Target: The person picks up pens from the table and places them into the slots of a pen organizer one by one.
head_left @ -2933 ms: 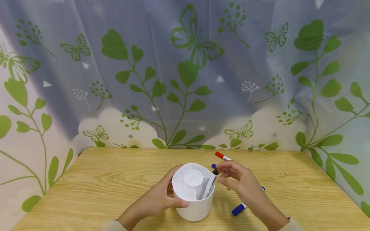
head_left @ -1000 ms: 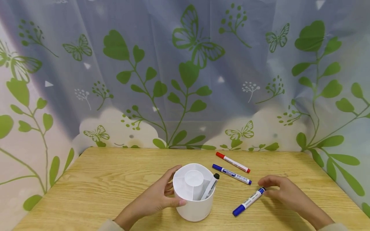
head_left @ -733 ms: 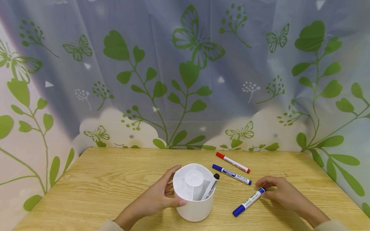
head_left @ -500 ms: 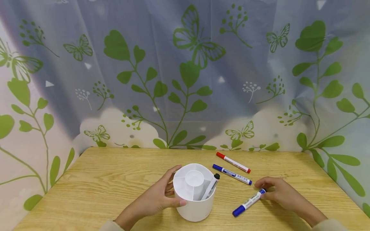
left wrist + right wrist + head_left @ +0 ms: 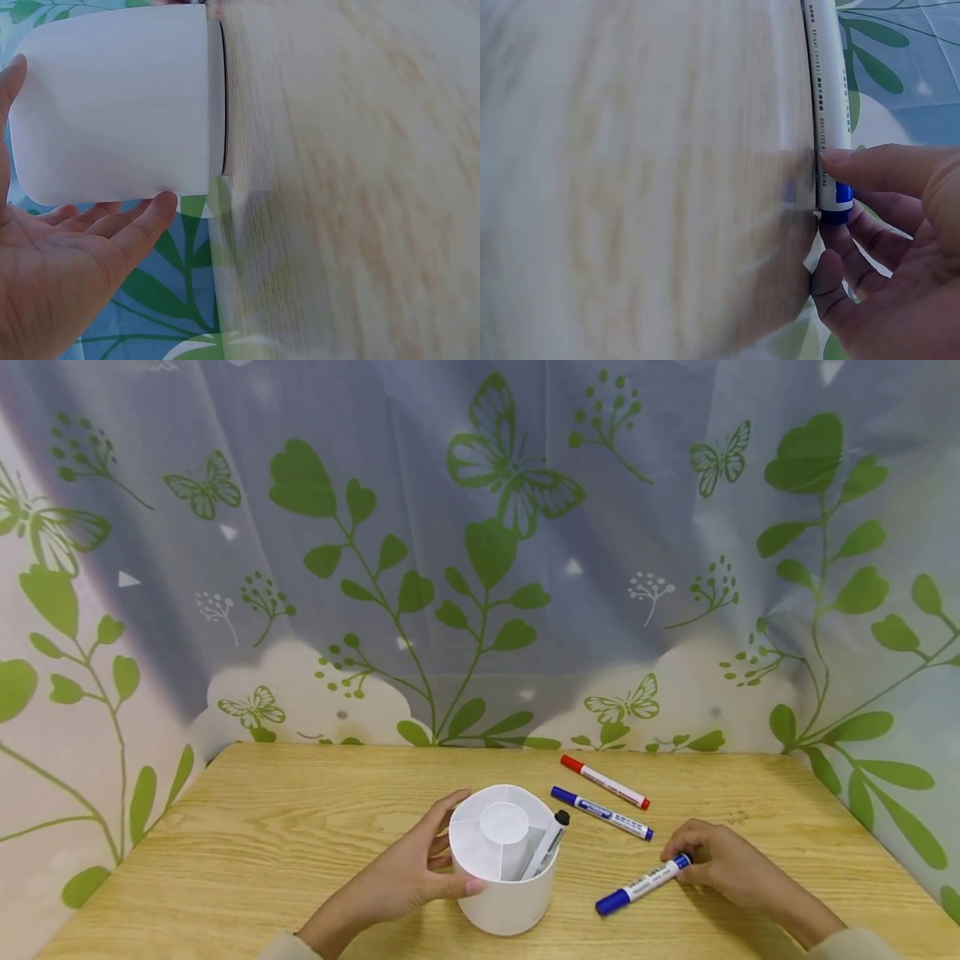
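A white round pen holder (image 5: 504, 906) with several compartments stands upright on the wooden table. My left hand (image 5: 401, 875) holds it from the left, thumb at the near side and fingers behind; the left wrist view shows its plain white wall (image 5: 112, 105) beside the fingers. A white marker with a black end (image 5: 546, 850) leans in the right-hand compartment. My right hand (image 5: 726, 864) pinches the right end of a blue-capped whiteboard marker (image 5: 647, 885) lying slantwise on the table. In the right wrist view, the thumb is on the marker's white barrel (image 5: 829, 90).
Behind that marker lie another blue-capped marker (image 5: 602, 812) and, farther back, a red-capped marker (image 5: 604, 782). A curtain (image 5: 405, 568) printed with green leaves and butterflies hangs along the table's back edge. Bare wood (image 5: 300, 810) shows to the left.
My right hand left the black-ended marker in the holder and moved right to the blue-capped marker, taking its end. That marker has since turned slightly and shifted left. My left hand stays put.
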`<action>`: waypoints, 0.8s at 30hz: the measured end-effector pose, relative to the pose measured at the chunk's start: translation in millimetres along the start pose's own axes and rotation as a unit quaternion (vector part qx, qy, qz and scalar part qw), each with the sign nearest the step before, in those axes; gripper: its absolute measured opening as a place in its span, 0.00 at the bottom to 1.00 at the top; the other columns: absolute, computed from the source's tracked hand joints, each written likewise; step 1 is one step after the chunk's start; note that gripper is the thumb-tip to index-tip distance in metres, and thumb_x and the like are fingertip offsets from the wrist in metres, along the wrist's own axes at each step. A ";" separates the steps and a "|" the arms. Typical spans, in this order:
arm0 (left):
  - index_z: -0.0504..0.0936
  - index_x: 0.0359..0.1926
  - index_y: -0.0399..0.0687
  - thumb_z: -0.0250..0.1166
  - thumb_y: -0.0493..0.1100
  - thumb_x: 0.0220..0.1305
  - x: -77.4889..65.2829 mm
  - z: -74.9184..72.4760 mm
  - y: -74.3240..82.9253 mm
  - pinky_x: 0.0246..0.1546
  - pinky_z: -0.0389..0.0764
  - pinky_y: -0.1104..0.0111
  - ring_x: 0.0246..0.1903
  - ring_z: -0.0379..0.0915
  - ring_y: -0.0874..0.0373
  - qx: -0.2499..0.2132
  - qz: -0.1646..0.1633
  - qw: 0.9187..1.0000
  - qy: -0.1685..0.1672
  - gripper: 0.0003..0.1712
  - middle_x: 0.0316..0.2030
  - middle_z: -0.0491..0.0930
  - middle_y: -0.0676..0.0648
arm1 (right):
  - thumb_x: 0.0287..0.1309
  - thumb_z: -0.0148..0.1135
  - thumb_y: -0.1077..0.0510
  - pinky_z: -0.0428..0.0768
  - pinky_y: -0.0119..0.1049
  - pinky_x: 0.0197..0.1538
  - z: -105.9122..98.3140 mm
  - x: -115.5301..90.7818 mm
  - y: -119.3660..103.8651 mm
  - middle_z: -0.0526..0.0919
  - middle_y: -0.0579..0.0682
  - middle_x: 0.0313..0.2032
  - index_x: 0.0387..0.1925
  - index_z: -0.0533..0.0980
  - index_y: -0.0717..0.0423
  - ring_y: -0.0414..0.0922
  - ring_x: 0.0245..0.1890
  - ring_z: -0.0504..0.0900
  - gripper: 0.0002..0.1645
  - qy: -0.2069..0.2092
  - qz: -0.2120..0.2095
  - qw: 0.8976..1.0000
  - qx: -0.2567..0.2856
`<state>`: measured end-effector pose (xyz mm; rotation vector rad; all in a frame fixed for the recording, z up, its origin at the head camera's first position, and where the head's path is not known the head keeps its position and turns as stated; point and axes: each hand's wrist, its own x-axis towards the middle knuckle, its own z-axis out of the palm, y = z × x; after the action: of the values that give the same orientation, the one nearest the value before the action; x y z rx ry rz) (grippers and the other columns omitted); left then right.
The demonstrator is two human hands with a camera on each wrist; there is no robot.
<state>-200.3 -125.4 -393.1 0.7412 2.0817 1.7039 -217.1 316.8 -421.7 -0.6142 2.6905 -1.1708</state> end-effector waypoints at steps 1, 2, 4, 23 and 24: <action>0.45 0.83 0.46 0.77 0.45 0.64 0.0 0.0 -0.2 0.72 0.72 0.51 0.77 0.57 0.34 0.000 0.000 1.000 0.000 0.61 0.77 0.57 0.34 | 0.59 0.69 0.70 0.72 0.27 0.37 0.6 0.0 0.3 0.80 0.52 0.43 0.40 0.84 0.62 0.31 0.37 0.70 0.08 0.003 -0.002 1.000 -0.006; 0.45 0.83 0.46 0.77 0.45 0.64 0.1 0.0 -0.3 0.72 0.72 0.51 0.77 0.57 0.34 0.000 0.000 1.000 0.000 0.61 0.77 0.57 0.34 | 0.58 0.70 0.69 0.71 0.27 0.38 1.1 0.0 0.5 0.80 0.51 0.42 0.39 0.85 0.61 0.31 0.37 0.70 0.07 0.006 -0.004 1.000 -0.012; 0.45 0.83 0.46 0.77 0.45 0.64 0.3 0.0 -0.6 0.72 0.72 0.52 0.78 0.57 0.35 0.001 -0.001 1.000 0.000 0.60 0.77 0.57 0.35 | 0.58 0.71 0.68 0.71 0.27 0.39 1.9 -0.2 0.5 0.80 0.50 0.41 0.38 0.85 0.59 0.30 0.37 0.71 0.06 0.012 -0.007 1.000 -0.024; 0.45 0.84 0.48 0.82 0.42 0.56 6.0 4.6 3.3 0.75 0.67 0.48 0.73 0.66 0.42 0.025 -0.007 1.000 0.016 0.67 0.75 0.65 0.37 | 0.66 0.69 0.59 0.82 0.32 0.39 -1.6 -3.0 -10.5 0.83 0.55 0.49 0.47 0.81 0.65 0.33 0.42 0.77 0.14 0.020 0.052 0.993 0.104; 0.45 0.84 0.48 0.82 0.42 0.56 6.4 5.1 3.5 0.74 0.67 0.49 0.73 0.66 0.43 0.024 -0.009 1.000 0.018 0.67 0.74 0.66 0.37 | 0.67 0.69 0.59 0.83 0.33 0.39 -1.4 -2.7 -11.9 0.83 0.54 0.49 0.48 0.81 0.67 0.34 0.42 0.77 0.15 0.020 0.052 0.992 0.115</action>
<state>-201.9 -117.0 -390.4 0.7096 2.1543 1.6733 -211.4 311.6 -412.2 -0.4147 2.5317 -1.4484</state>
